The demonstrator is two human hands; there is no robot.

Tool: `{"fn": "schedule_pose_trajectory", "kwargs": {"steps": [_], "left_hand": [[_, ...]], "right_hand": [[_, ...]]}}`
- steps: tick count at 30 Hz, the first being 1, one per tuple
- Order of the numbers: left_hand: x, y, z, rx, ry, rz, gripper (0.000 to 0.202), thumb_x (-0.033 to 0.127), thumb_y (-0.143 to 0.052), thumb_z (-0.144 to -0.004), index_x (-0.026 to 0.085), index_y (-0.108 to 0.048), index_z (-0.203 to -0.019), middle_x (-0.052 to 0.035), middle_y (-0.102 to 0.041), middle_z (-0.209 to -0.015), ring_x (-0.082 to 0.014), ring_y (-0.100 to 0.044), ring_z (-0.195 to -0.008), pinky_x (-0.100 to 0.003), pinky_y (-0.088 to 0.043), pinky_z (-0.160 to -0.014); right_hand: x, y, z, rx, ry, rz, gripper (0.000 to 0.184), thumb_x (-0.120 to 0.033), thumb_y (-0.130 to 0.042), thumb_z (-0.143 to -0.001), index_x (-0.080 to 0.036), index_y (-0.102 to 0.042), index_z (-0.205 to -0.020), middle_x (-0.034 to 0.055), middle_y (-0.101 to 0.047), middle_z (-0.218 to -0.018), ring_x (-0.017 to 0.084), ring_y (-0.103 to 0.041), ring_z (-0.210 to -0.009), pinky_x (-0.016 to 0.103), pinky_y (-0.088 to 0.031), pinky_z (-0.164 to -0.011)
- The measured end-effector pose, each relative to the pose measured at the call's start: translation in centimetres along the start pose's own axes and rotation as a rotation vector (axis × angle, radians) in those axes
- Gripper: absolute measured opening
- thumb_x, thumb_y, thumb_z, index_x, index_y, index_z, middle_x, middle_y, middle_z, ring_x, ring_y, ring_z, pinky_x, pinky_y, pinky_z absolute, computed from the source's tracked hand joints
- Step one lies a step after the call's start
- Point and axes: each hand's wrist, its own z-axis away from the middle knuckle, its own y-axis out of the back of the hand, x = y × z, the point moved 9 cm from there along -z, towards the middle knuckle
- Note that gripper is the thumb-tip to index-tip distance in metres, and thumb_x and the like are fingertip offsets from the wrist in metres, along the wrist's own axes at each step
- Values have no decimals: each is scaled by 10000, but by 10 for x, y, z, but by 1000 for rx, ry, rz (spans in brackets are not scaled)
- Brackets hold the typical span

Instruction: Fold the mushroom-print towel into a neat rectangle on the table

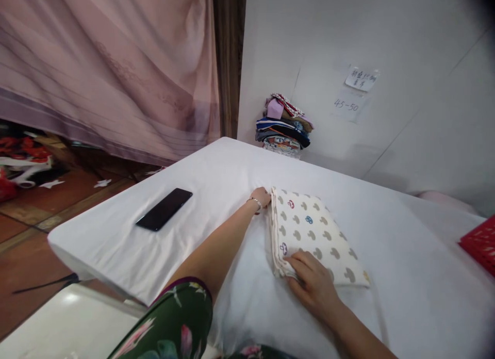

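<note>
A folded cream cloth (309, 230) with grey, red, blue and purple mushroom prints lies flat on the white-covered table (216, 168). Its folded layers show along the left edge. At the far left corner, my left hand (263, 195) is closed on that edge; its fingertips are partly hidden by the fabric. My right hand (313, 284) pinches the near left corner, thumb below and fingers on top.
A black phone (164, 209) lies on the table's left part. Stacked folded fabrics (284, 124) stand against the wall at the back. A red plastic basket (479, 245) sits at the right edge. A pink curtain (116, 65) hangs at the left, and a white stool (69, 323) stands near left.
</note>
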Motion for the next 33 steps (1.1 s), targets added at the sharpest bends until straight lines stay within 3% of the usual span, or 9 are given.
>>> {"fn": "schedule_pose_trajectory", "kwargs": {"steps": [6, 12, 17, 19, 26, 33], "left_hand": [[1, -13, 6, -117, 30, 297, 160, 320, -530, -763, 195, -571, -853, -54, -638, -772, -169, -623, -665, -275, -486, -605], [3, -22, 12, -230, 45, 569, 427, 552, -347, -840, 158, -499, -782, -41, -591, -712, -112, -577, -596, -259, -504, -649], [1, -25, 14, -265, 84, 717, 428, 589, -447, -788, 163, -490, -775, -30, -585, -708, -111, -568, -610, -250, -502, -661], [0, -26, 13, -259, 88, 727, 426, 584, -453, -787, 161, -504, -779, -33, -592, -709, -114, -574, -619, -243, -502, -654], [-8, -26, 2, -202, 67, 666, 286, 433, -555, -776, 147, -543, -787, -38, -606, -686, -127, -587, -596, -261, -510, -636], [-11, -18, -4, -75, 22, 559, 164, 268, -526, -788, 176, -561, -919, -56, -641, -841, -123, -592, -643, -239, -494, -589]], "right_hand": [[3, -1, -1, 3, -45, -22, 276, -182, -484, -787, -212, -558, -1051, 76, -582, -986, 204, -554, -897, 327, -476, -749], [2, 1, -2, 14, -45, -31, 292, -182, -495, -773, -215, -561, -1056, 68, -589, -974, 194, -560, -877, 310, -480, -734], [0, 11, 2, 82, -26, -22, 330, -142, -458, -775, -209, -544, -1086, 93, -580, -974, 208, -558, -856, 332, -478, -712], [-5, 14, 3, 94, 5, 19, 349, -138, -452, -778, -198, -530, -1113, 104, -572, -975, 217, -550, -848, 351, -471, -706], [-15, -1, -5, -76, 50, 59, 309, -128, -440, -764, -190, -554, -1044, 84, -562, -901, 204, -518, -796, 344, -448, -677], [-16, -3, -5, -103, 55, 77, 292, -117, -436, -759, -181, -553, -1020, 77, -558, -894, 199, -499, -788, 337, -421, -676]]}}
